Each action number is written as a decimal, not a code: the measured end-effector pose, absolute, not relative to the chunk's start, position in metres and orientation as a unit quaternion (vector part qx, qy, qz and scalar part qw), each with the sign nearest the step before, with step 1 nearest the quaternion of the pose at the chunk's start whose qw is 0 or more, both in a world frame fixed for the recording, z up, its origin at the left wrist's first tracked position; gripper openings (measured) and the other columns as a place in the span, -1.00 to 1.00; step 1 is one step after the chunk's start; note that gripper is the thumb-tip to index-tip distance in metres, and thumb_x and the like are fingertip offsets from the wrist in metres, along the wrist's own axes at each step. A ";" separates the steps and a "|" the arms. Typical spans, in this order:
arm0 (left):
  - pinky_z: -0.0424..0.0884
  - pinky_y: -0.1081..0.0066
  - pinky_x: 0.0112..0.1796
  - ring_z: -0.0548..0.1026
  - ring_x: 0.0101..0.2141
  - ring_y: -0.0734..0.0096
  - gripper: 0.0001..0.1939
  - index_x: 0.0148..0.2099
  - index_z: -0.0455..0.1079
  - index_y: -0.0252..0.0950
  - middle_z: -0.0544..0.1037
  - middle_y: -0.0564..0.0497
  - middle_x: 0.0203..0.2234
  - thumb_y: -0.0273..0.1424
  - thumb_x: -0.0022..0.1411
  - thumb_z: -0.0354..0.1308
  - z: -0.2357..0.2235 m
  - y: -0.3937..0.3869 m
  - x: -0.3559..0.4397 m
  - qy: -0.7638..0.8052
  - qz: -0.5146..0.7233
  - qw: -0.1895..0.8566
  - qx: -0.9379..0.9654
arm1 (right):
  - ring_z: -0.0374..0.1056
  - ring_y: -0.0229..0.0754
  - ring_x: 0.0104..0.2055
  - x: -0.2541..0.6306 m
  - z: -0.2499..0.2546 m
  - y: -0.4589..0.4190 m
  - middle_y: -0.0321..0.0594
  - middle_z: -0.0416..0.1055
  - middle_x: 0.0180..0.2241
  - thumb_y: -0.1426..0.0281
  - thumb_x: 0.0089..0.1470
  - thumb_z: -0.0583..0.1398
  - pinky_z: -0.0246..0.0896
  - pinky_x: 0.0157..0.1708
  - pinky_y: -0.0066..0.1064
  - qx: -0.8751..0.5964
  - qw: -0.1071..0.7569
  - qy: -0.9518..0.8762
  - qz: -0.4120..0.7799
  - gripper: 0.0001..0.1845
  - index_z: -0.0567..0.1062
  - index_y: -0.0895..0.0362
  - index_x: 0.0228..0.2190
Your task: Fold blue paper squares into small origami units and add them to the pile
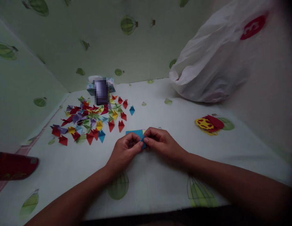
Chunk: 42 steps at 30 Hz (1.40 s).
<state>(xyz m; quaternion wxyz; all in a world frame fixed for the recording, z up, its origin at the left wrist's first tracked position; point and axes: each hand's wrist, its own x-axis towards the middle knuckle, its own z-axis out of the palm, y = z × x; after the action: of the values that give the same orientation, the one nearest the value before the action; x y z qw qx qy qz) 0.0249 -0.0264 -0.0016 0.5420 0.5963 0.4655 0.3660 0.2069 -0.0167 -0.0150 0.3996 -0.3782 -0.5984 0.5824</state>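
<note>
Fingertips of my left hand point(127, 149) and my right hand point(166, 144) meet over the middle of the table, both closed in a pinch. Between them is a small piece of blue paper point(143, 145), mostly covered by the fingers; its folds cannot be made out. Just behind my hands lies a stack of square paper point(134, 131), blue on top with a yellow edge showing. To the left spreads a pile of small folded paper figures point(89, 121) in red, yellow, green, purple and blue. One blue figure point(132, 110) sits apart from the pile.
A tissue box point(90, 89) stands behind the pile, with a blurred-out phone-like object point(102, 91) before it. A white plastic bag point(207, 69) fills the back right. Red and yellow cut-outs point(209, 123) lie at right. A red packet point(16, 166) is at the left edge.
</note>
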 end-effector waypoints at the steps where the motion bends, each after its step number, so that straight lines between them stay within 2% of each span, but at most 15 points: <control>1: 0.26 0.46 -0.43 0.37 -0.48 0.51 -0.80 -0.37 0.38 -0.30 0.48 0.08 -0.51 -0.29 0.19 0.26 -0.002 -0.027 0.025 0.465 0.365 0.539 0.600 | 0.26 -0.28 -0.44 0.207 -0.015 -0.016 -0.33 0.36 -0.49 0.31 0.12 0.23 0.14 -0.40 -0.40 -0.378 0.398 -0.597 0.585 -0.84 0.43 0.15 -0.40; 4: 0.35 0.45 -0.39 0.45 -0.44 0.48 -0.84 -0.29 0.39 -0.30 0.52 0.05 -0.45 -0.33 0.19 0.27 -0.004 -0.028 0.025 0.455 0.378 0.536 0.602 | 0.28 -0.29 -0.45 0.208 -0.015 -0.016 -0.34 0.37 -0.49 0.32 0.12 0.25 0.16 -0.40 -0.40 -0.373 0.409 -0.594 0.584 -0.84 0.44 0.15 -0.41; 7: 0.44 0.42 -0.30 0.53 -0.35 0.43 -0.78 -0.17 0.37 -0.28 0.54 0.03 -0.35 -0.38 0.16 0.31 -0.005 -0.029 0.026 0.445 0.420 0.522 0.594 | 0.32 -0.30 -0.44 0.209 -0.014 -0.016 -0.34 0.40 -0.49 0.33 0.14 0.25 0.22 -0.36 -0.39 -0.359 0.436 -0.582 0.585 -0.85 0.45 0.15 -0.40; 15: 0.43 0.44 -0.30 0.50 -0.35 0.44 -0.87 -0.22 0.42 -0.26 0.53 0.05 -0.39 -0.41 0.19 0.29 -0.007 -0.029 0.023 0.464 0.462 0.444 0.611 | 0.36 -0.28 -0.42 0.208 -0.012 -0.017 -0.35 0.42 -0.49 0.33 0.13 0.29 0.28 -0.29 -0.35 -0.362 0.459 -0.553 0.594 -0.86 0.48 0.12 -0.39; 22: 0.43 0.42 -0.28 0.50 -0.35 0.43 -0.90 -0.24 0.45 -0.26 0.54 0.05 -0.38 -0.38 0.21 0.29 -0.008 -0.029 0.020 0.473 0.455 0.436 0.615 | 0.37 -0.27 -0.42 0.208 -0.012 -0.016 -0.36 0.43 -0.50 0.34 0.11 0.29 0.31 -0.27 -0.33 -0.361 0.450 -0.555 0.599 -0.89 0.48 0.12 -0.37; 34: 0.40 0.40 -0.30 0.48 -0.38 0.42 -0.88 -0.35 0.39 -0.26 0.51 0.05 -0.43 -0.43 0.22 0.26 -0.004 -0.029 0.019 0.467 0.438 0.333 0.692 | 0.36 -0.28 -0.44 0.208 -0.012 -0.017 -0.34 0.41 -0.49 0.29 0.08 0.32 0.31 -0.34 -0.36 -0.361 0.430 -0.565 0.604 -0.83 0.48 0.13 -0.38; 36: 0.42 0.39 -0.28 0.50 -0.36 0.40 -0.93 -0.28 0.43 -0.25 0.53 0.04 -0.40 -0.43 0.21 0.27 -0.004 -0.029 0.019 0.476 0.438 0.331 0.687 | 0.36 -0.28 -0.43 0.208 -0.010 -0.017 -0.34 0.41 -0.49 0.30 0.10 0.30 0.31 -0.33 -0.36 -0.366 0.433 -0.571 0.594 -0.84 0.47 0.13 -0.41; 39: 0.44 0.38 -0.27 0.52 -0.34 0.38 -0.87 -0.16 0.49 -0.24 0.57 0.02 -0.37 -0.40 0.22 0.28 -0.003 -0.029 0.019 0.482 0.433 0.345 0.679 | 0.38 -0.27 -0.43 0.208 -0.010 -0.018 -0.34 0.41 -0.49 0.33 0.12 0.28 0.31 -0.31 -0.35 -0.369 0.441 -0.577 0.580 -0.86 0.47 0.13 -0.42; 42: 0.41 0.38 -0.31 0.50 -0.38 0.38 -0.92 -0.28 0.53 -0.25 0.56 0.02 -0.42 -0.35 0.25 0.27 0.000 -0.028 0.019 0.473 0.416 0.355 0.691 | 0.39 -0.26 -0.43 0.208 -0.010 -0.018 -0.34 0.42 -0.50 0.33 0.13 0.27 0.30 -0.30 -0.34 -0.371 0.440 -0.586 0.570 -0.86 0.48 0.12 -0.42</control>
<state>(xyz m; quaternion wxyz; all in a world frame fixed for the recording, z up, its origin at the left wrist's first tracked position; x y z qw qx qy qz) 0.0193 -0.0277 0.0003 0.3550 0.6907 0.4730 0.4162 0.2082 -0.0176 -0.0105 0.4402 -0.3711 -0.5863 0.5699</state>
